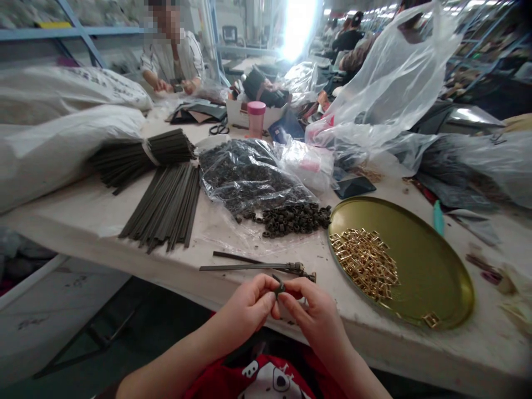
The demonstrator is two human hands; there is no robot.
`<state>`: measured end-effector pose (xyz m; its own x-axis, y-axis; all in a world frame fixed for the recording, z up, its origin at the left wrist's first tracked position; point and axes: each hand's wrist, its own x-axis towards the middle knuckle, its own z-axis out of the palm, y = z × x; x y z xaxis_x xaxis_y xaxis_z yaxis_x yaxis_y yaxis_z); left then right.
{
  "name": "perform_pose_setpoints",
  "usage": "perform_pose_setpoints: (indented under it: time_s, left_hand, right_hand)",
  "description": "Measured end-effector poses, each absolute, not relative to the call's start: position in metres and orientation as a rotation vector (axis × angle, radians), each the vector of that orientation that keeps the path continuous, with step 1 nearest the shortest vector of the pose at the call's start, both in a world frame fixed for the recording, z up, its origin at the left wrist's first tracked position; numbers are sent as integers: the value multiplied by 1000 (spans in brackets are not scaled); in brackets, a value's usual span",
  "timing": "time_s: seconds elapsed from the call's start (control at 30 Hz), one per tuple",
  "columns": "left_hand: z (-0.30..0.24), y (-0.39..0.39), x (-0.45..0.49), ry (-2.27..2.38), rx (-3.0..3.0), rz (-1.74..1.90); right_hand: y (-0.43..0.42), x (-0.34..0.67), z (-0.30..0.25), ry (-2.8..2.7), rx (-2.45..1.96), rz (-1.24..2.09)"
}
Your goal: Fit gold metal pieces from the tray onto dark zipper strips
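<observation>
Two narrow dark straps (245, 267) lay on the table (100, 213) just beyond the hands, their right ends bearing brassy fittings; they seemed the only assembled pieces in view. The left hand (253, 296) and right hand (313, 302) together pinched a small dark curved strip (279, 286) between thumbs and forefingers, near the table's front edge; whether it closed into a loop could not be told. Much looked unused: a loose fan of dark strips (166, 208), a tied bundle (166, 147) behind it, small dark loops (291, 220) heaped beside a clear plastic bag (253, 172), and gold-coloured buckles (366, 263) piled on the oval tray (432, 249).
</observation>
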<state>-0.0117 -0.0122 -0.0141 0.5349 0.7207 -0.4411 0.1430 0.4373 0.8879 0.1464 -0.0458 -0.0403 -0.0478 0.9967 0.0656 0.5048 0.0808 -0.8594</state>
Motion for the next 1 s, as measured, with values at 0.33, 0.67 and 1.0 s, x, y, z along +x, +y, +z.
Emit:
perform_pose_setpoints:
  time_s: [0.33, 0.67, 1.0]
  left_hand:
    - [-3, -19, -23, 974, 1434, 399]
    - [-7, -37, -22, 1019, 1172, 415]
    - [-11, -31, -27, 986, 924, 323]
  right_hand:
    - [-50, 144, -17, -2069, -1513, 841]
    - [-60, 140, -10, -2213, -1580, 629]
    - [-52, 145, -29, -2123, -1533, 772]
